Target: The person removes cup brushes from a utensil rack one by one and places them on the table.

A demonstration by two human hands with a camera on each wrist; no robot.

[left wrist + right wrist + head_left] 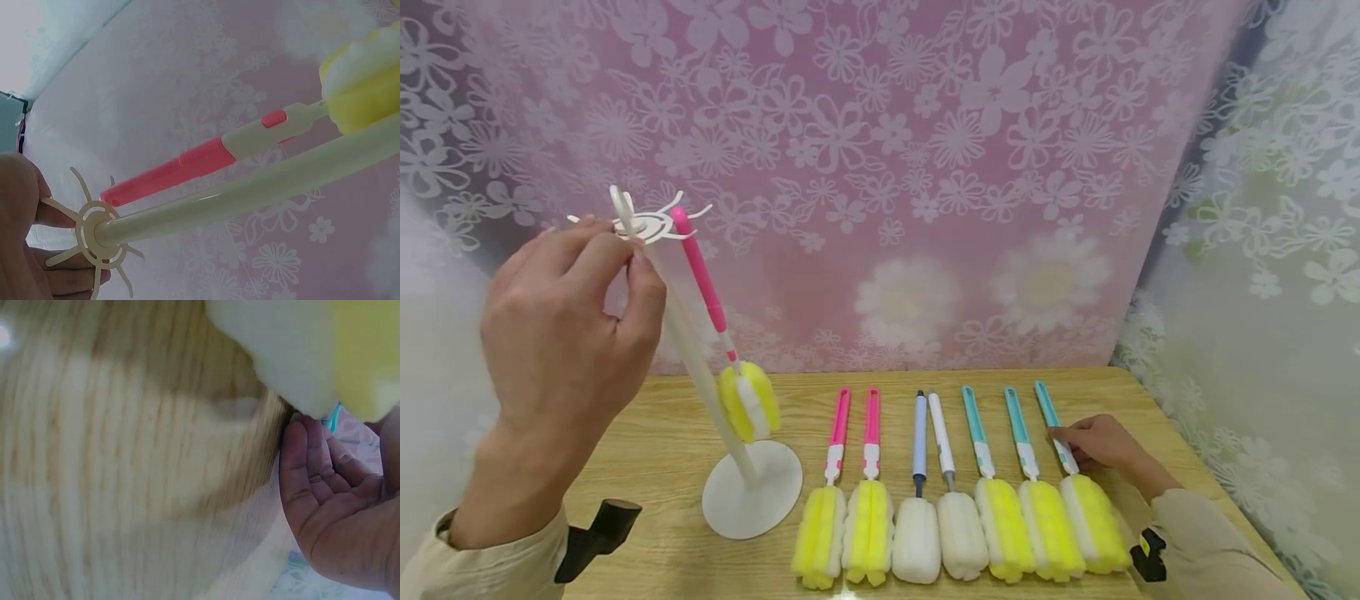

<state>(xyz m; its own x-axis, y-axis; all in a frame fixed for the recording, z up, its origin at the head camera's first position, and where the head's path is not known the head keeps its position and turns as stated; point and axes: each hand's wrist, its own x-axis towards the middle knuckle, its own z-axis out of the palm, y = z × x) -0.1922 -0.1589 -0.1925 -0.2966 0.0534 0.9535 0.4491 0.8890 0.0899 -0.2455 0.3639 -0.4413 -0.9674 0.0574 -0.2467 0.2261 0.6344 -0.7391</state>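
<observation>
My left hand [576, 308] grips the hooked top of a white stand [694, 350]; in the left wrist view its fingers lie about the hook ring [80, 234]. From one hook hangs a sponge brush with a pink handle [702, 271] and a yellow-and-white head [749, 402]. At the right end of a row of brushes, my right hand [1105, 442] pinches the handle of a teal-handled sponge brush [1056, 425]. That brush's head [1093, 525] is down by the table. In the right wrist view, the sponge head [294, 356] hides the fingertips of the right hand [331, 500].
On the wooden table [647, 467] lie two pink-handled brushes [871, 433], a blue-handled brush [920, 433], a white-handled brush [942, 433] and two more teal-handled brushes [976, 425]. A round base [775, 492] carries the stand. Behind hangs a pink flowered curtain [910, 208].
</observation>
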